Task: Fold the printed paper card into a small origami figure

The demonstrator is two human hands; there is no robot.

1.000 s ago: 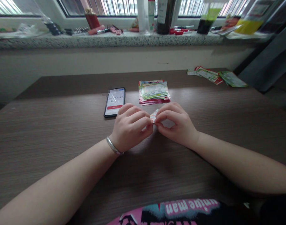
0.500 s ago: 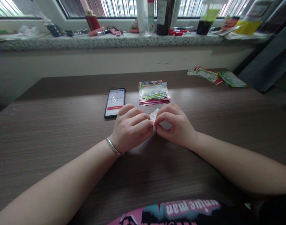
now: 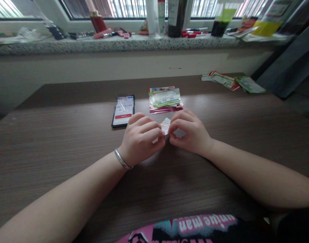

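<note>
Both hands meet over the middle of the brown table [image 3: 68,141], pinching a small printed paper piece [image 3: 165,125] between them. My left hand [image 3: 144,136], with a silver bangle at the wrist, has its thumb and fingers closed at the paper's left edge. On the right edge, my right hand [image 3: 189,131] pinches with thumb and forefinger, leaving a gap inside the curl. Part of the paper is hidden by the fingers. Just beyond the hands lies a stack of colourful packets [image 3: 165,99]. A black-edged phone [image 3: 123,111] showing a timer lies beyond my left hand.
More green and red packets [image 3: 225,81] lie at the table's back right. Behind the table, a speckled stone sill [image 3: 93,46] holds bottles, red pens, a red container [image 3: 98,23] and small items. A dark grey cloth-like surface hangs at the right.
More of the paper shows between the hands, and its visible part has turned slightly. My left fingertips have shifted a little, opening a small gap above the thumb. The whole view has shifted slightly.
</note>
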